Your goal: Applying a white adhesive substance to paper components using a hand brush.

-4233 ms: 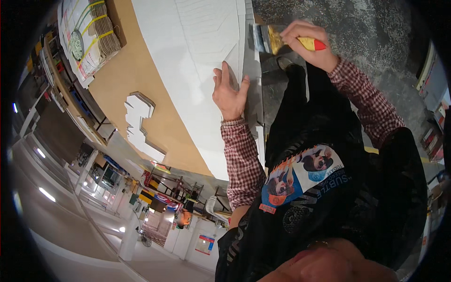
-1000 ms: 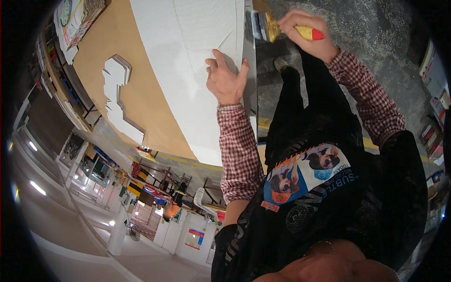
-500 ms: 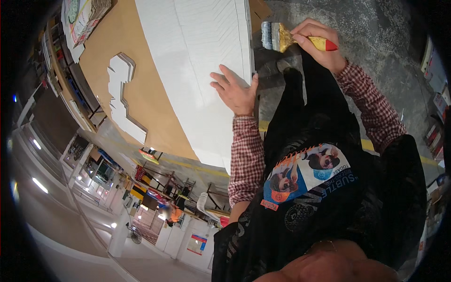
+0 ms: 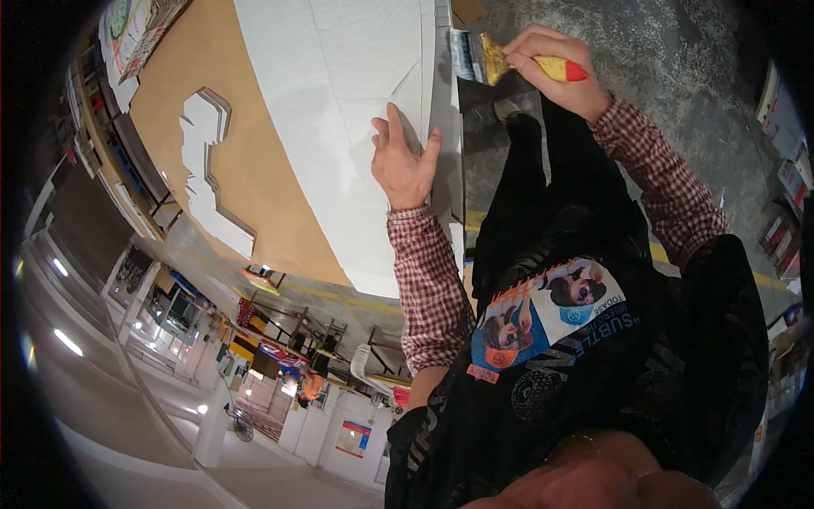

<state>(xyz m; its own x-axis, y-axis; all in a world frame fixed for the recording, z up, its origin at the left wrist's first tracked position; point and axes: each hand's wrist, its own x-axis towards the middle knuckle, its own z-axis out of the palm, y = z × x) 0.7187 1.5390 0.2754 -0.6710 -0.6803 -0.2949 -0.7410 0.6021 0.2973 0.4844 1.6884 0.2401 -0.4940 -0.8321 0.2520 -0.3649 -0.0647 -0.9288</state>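
My left hand (image 4: 405, 165) lies with its fingers apart on a large white sheet (image 4: 305, 119), close to the sheet's right edge. A faintly lined surface shows on the sheet, and a pale strip (image 4: 444, 127) runs along the edge beside my hand. In my right hand (image 4: 566, 81) is a flat paintbrush (image 4: 555, 68) with a yellow handle and red end, fingers wrapped round it. Its bristles point left at the table's edge; whether they touch it I cannot tell.
A brown tabletop (image 4: 246, 170) carries a stack of jagged white cutouts (image 4: 202, 165) left of the sheet. Printed packages (image 4: 144, 38) lie at the far left corner. Below the brush is grey concrete floor (image 4: 661, 51). A person in orange (image 4: 312, 386) is in the background.
My left hand has moved left, and the sheet's edge now lies farther left with a pale strip showing beside it. The brush has shifted left to the table's edge.
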